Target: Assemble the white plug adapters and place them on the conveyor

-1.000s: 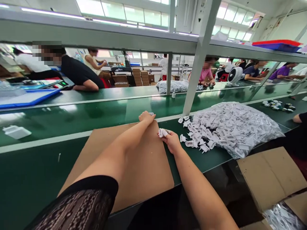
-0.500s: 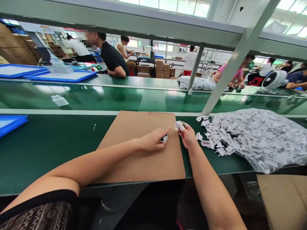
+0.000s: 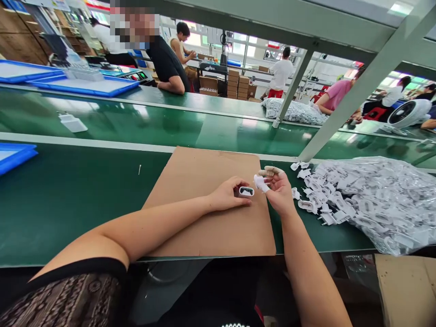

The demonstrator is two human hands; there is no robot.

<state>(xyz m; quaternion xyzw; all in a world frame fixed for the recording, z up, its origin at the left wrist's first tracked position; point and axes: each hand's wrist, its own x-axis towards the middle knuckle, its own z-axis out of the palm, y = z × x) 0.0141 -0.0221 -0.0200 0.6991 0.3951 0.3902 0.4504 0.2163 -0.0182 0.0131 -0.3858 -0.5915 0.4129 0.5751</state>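
Note:
Above the cardboard sheet (image 3: 204, 231), my left hand (image 3: 226, 194) grips a white charger housing (image 3: 246, 191) whose open oval end shows dark parts inside. A short gap to its right, my right hand (image 3: 279, 190) pinches a white plug end cap (image 3: 260, 183) between thumb and fingers. Pale covers sit on some right fingertips. Right of that hand, loose white plug end caps (image 3: 306, 205) lie on the green bench, spilling from a clear plastic bag (image 3: 384, 204) full of the same pieces.
A green conveyor belt (image 3: 163, 122) runs behind the bench, with a white charger (image 3: 72, 122) on it. Blue trays (image 3: 85, 86) stand at the left. A slanted metal post (image 3: 354, 86) rises behind the bag. Several people work across the belt, near a white fan (image 3: 408, 112).
My left hand has turned the housing so its open end faces right. My right hand's fingers have spread somewhat around the end cap. The view has tilted and shifted.

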